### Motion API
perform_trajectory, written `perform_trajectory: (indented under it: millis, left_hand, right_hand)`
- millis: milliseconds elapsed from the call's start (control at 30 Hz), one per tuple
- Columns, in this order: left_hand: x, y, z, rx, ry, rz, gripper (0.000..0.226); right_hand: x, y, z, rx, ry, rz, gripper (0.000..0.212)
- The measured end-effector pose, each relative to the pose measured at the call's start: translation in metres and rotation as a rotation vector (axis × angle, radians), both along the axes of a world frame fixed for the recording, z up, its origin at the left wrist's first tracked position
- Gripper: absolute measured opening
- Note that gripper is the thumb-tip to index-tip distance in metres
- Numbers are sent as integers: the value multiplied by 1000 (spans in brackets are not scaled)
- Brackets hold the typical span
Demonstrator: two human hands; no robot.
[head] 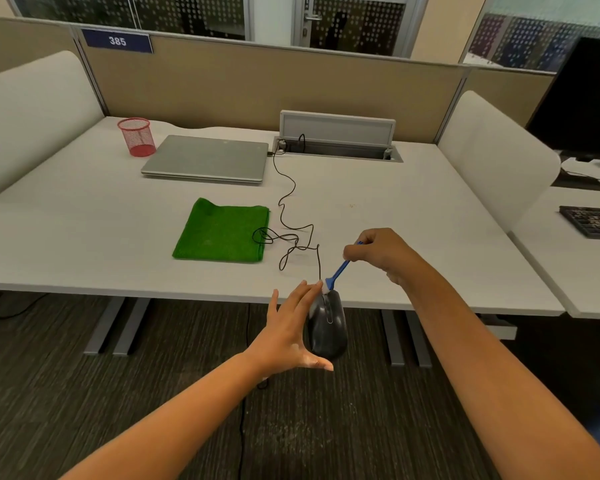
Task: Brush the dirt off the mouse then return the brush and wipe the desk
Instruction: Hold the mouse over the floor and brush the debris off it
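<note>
My left hand (290, 332) holds a black wired mouse (328, 323) off the desk's front edge, fingers along its left side and thumb under its rear. A small blue brush (340, 270) is pinched in my right hand (378, 252), and its white bristles touch the front of the mouse near the scroll wheel. The mouse cable (288, 216) loops across the white desk (413, 237) up to the laptop's right side. A folded green cloth (222, 232) lies flat on the desk left of the cable.
A shut grey laptop (207, 157) sits at the back with a red mesh cup (136, 136) to its left. An open cable hatch (336, 140) is behind. On the neighbouring desk to the right are a black keyboard (591, 221) and a monitor (582, 98). A few specks (352, 205) mark the desk.
</note>
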State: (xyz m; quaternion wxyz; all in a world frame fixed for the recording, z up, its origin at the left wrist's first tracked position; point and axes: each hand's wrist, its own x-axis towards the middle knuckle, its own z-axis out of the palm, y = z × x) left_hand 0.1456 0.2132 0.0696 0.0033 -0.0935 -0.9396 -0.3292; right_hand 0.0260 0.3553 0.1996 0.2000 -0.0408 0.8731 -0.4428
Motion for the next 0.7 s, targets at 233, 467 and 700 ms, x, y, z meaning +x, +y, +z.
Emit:
perform_trajectory:
  millis: [233,467,700]
  left_hand:
    - [3,1,-1,7,1,-3,123]
    - [3,9,-2,29,-14,-2,122]
    - [2,8,-2,47,-6,14,123]
  right_hand:
    - [1,27,-5,-34,-65,-89,24]
    - [0,38,-20,-124,-174,-164,22]
    - [8,62,-28,-181,-307,-203,20]
